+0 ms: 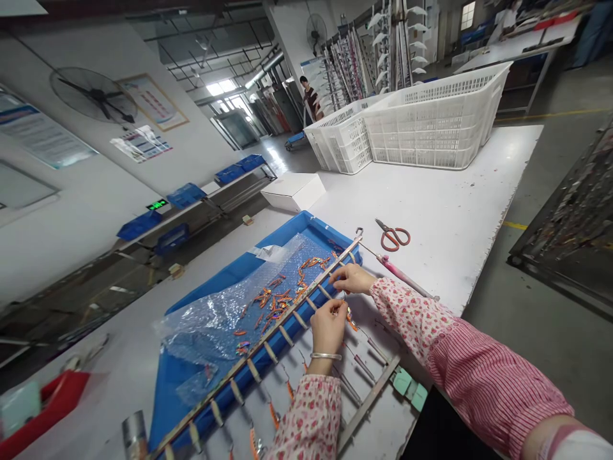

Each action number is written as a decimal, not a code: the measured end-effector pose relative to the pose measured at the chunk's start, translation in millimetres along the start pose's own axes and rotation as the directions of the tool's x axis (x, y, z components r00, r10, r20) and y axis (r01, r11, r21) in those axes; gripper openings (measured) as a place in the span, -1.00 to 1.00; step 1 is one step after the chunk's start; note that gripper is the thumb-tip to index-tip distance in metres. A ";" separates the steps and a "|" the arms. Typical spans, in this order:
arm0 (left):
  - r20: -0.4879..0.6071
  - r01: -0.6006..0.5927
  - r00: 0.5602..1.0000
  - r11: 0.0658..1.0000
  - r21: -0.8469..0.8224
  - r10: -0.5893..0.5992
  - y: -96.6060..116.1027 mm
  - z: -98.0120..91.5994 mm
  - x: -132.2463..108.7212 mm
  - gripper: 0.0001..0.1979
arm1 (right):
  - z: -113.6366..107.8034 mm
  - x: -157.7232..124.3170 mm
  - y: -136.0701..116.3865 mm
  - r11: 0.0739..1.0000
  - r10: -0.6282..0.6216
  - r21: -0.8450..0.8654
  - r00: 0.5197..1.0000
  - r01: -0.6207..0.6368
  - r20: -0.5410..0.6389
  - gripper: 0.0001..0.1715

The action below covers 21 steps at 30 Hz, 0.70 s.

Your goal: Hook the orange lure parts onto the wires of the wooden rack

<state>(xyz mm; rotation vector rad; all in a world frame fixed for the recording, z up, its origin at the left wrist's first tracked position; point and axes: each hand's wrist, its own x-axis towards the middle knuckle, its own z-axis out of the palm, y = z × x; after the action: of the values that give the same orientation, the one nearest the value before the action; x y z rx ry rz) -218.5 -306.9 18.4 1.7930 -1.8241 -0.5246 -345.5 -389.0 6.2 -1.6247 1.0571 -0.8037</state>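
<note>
My left hand (pixel 329 327), with a bracelet at the wrist, is closed in a pinch beside the rack bar. At its fingertips is a small orange piece that looks like a fishing lure (pixel 352 320). Just beyond, my right hand (pixel 353 279) bends over the bar with its fingers drawn together; whatever they hold is hidden. The long rack (pixel 271 332) with short pegs lies slantwise over the front edge of a blue tray (pixel 201 287). More orange lures (pixel 274 414) hang from the rack on wires. Inside the tray, loose orange lures (pixel 280 303) lie on bubble wrap (pixel 205 319).
Red-handled scissors (pixel 395 237) lie past my right hand, near a pink-handled rod (pixel 400 273). A white box (pixel 294 190) and white baskets (pixel 426 128) stand farther back. A red container (pixel 62 402) is at left. Other people are in the background.
</note>
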 end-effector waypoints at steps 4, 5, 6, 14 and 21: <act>0.014 -0.062 0.998 0.998 0.008 0.062 -3.2 3.0 -1.6 -0.74 | 0.1 -3.0 -5.7 0.982 -0.082 -0.172 0.997 0.080 -0.001 -0.78; 0.035 -0.060 0.998 0.998 -0.003 0.060 -4.6 2.8 -1.0 -0.73 | -1.0 -7.7 -8.9 0.959 -0.134 -0.256 0.991 0.123 -0.024 -0.78; 0.059 -0.050 0.997 0.999 -0.023 0.051 -5.9 2.2 0.1 -0.72 | -2.8 -14.7 -12.3 0.923 -0.194 -0.348 0.979 0.163 -0.055 -0.77; 0.199 -0.093 0.975 0.995 -0.045 0.100 2.2 1.8 6.4 -0.72 | -6.8 -118.3 6.9 0.659 0.062 -0.751 0.992 0.040 0.107 -0.68; 0.240 -0.153 0.961 0.986 0.059 0.135 13.3 8.5 -2.2 -0.72 | 7.6 -143.7 34.5 0.860 0.016 -0.510 0.999 -0.037 -0.046 -0.79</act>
<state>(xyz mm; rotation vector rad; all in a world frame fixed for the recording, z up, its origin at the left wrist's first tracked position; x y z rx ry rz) -234.2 -304.9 19.6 1.6889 -2.1444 -0.6413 -404.8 -258.5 -30.6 -2.0355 1.4029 -0.5604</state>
